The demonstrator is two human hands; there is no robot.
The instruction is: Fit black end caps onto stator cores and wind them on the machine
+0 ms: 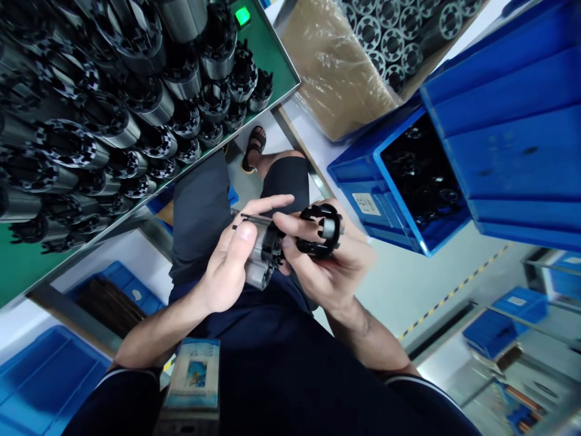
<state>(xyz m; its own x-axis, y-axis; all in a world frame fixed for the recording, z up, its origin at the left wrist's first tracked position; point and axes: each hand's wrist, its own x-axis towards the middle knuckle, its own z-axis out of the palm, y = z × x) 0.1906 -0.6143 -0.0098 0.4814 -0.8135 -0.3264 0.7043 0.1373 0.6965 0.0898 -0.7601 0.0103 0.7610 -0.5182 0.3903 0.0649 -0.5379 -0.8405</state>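
My left hand [227,263] is closed around metal motor cores [259,275]; two silvery cylinders show side by side, with black toothed plastic at the end facing right. In my right hand [333,272] is a black plastic ring [338,233] with prongs, held over the curled fingers. The right thumb and index finger reach to the black toothed end of the cores, where the two hands meet above my lap. What exactly lies between those fingertips is hidden.
Rows of similar cores [122,115] with black toothed ends stand on a green-topped bench [284,75] at upper left. A blue bin [345,181] holding black parts is at right, below a plastic-lined carton [327,72] of bare metal cores. Another large blue bin [517,133] adjoins it.
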